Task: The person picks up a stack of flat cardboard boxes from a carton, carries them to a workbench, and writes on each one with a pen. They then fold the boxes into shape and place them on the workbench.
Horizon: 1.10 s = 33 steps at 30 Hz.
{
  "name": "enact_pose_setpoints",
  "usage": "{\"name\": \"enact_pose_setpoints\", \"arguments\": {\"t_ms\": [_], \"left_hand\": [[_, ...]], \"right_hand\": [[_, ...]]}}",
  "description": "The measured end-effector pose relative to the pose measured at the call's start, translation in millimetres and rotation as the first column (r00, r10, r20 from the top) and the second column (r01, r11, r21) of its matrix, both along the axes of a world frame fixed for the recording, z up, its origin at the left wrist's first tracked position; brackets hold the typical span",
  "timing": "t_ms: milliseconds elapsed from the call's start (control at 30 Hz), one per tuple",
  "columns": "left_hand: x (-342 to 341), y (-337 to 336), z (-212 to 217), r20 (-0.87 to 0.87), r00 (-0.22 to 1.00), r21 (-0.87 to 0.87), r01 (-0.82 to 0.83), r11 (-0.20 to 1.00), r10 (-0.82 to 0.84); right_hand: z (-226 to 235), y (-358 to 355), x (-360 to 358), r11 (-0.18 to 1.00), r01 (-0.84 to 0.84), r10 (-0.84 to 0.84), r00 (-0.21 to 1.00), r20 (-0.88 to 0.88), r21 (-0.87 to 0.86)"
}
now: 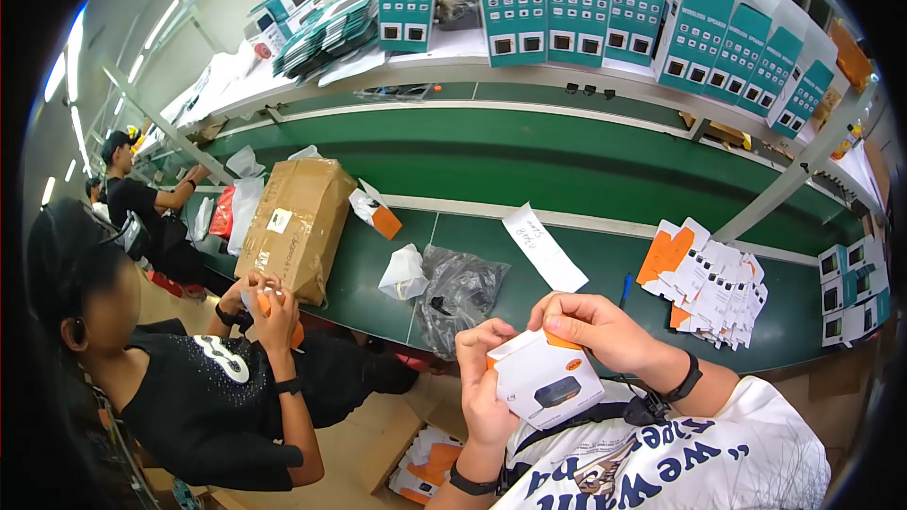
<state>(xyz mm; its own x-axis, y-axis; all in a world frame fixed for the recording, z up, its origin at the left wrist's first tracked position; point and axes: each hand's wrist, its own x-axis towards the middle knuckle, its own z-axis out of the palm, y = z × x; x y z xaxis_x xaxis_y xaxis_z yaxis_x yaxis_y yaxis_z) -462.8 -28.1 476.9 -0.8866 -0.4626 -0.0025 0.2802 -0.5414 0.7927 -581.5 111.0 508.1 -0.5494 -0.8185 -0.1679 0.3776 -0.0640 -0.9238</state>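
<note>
A small white and orange carton (557, 387) with a dark speaker pictured on its front is held up before my chest. My left hand (487, 387) is closed around its left side, fingers at the upper edge. My right hand (595, 329) pinches the carton's upper right edge between thumb and fingers. Whether anything lies inside the carton cannot be seen. Beyond my right hand, a fanned pile of flat white and orange cartons (713, 288) lies on the green bench (595, 307).
A blue pen (626, 290), a paper sheet (545, 248), a dark plastic bag (460, 291) and a large cardboard box (300, 217) lie along the bench. Teal boxes (578, 5) stand on the shelf above. At left, a co-worker (208, 387) handles an orange item.
</note>
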Motion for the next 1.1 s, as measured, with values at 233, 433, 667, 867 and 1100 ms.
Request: {"name": "enact_pose_setpoints", "arguments": {"t_ms": [233,433,667,867,1100], "left_hand": [[-4,13,-18,-0.209,0.970,-0.450,-0.208,0.868,0.124],[-8,11,-5,-0.394,0.918,-0.763,-0.352,0.542,0.042],[-12,1,1,-0.406,0.912,-0.862,-0.364,0.352,-0.051],[-11,-7,6,-0.452,0.892,-0.885,-0.449,0.123,0.002],[-24,-7,-6,-0.505,0.863,-0.852,-0.495,0.169,-0.022]], "right_hand": [[-3,11,-4,0.995,0.058,-0.060,0.998,-0.015,-0.084],[2,21,-5,0.992,0.049,-0.065,0.988,-0.143,-0.114],[17,26,-6,0.989,0.026,-0.046,0.990,-0.136,-0.147],[20,28,-7,0.982,0.187,-0.190,0.958,-0.213,-0.035],[17,25,-26,0.990,0.114,-0.124,0.984,-0.131,-0.083]]}}
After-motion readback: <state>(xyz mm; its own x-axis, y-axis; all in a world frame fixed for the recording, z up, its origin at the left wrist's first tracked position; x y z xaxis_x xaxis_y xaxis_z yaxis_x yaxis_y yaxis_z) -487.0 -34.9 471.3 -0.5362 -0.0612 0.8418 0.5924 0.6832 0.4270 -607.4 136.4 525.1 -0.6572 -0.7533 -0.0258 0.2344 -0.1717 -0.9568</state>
